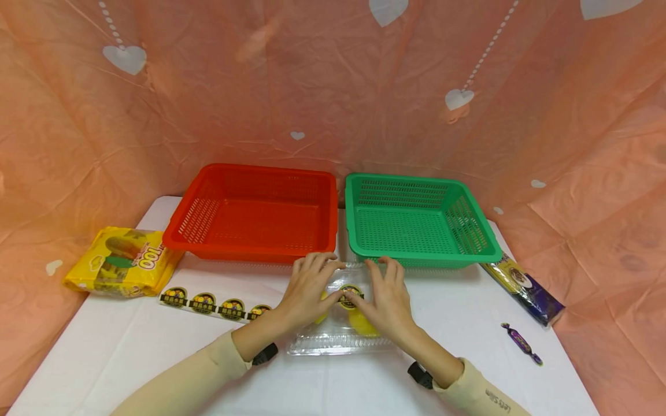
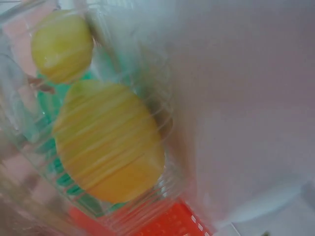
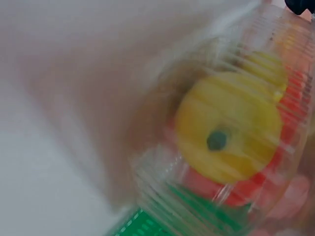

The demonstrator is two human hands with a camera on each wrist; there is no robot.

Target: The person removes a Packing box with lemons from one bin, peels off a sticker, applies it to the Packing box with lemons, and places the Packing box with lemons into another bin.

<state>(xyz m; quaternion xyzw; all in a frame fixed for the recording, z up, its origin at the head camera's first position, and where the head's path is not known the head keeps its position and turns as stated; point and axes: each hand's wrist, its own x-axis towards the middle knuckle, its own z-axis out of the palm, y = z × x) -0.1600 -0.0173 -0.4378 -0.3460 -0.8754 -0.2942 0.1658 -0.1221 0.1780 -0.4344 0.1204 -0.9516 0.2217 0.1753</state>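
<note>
A clear plastic clamshell box (image 1: 333, 345) lies on the white table with yellow fruit (image 1: 363, 323) inside. On its lid is a round black-and-gold sticker (image 1: 351, 288). My left hand (image 1: 307, 292) rests on the box's left side, thumb on the sticker, fingers reaching toward the far edge. From the right, my right hand (image 1: 389, 300) lies on the lid with its thumb also touching the sticker. Through the clear wall, the left wrist view shows a large yellow fruit (image 2: 108, 142) and a smaller one (image 2: 62, 46). A round yellow fruit (image 3: 229, 128) with a dark spot fills the right wrist view.
Behind the box stand a red basket (image 1: 250, 254) and a green basket (image 1: 426, 255). A strip of stickers (image 1: 203, 303) and a yellow snack pack (image 1: 122, 263) lie left. To the right are a purple-and-gold packet (image 1: 525, 289) and a purple wrapped candy (image 1: 522, 343).
</note>
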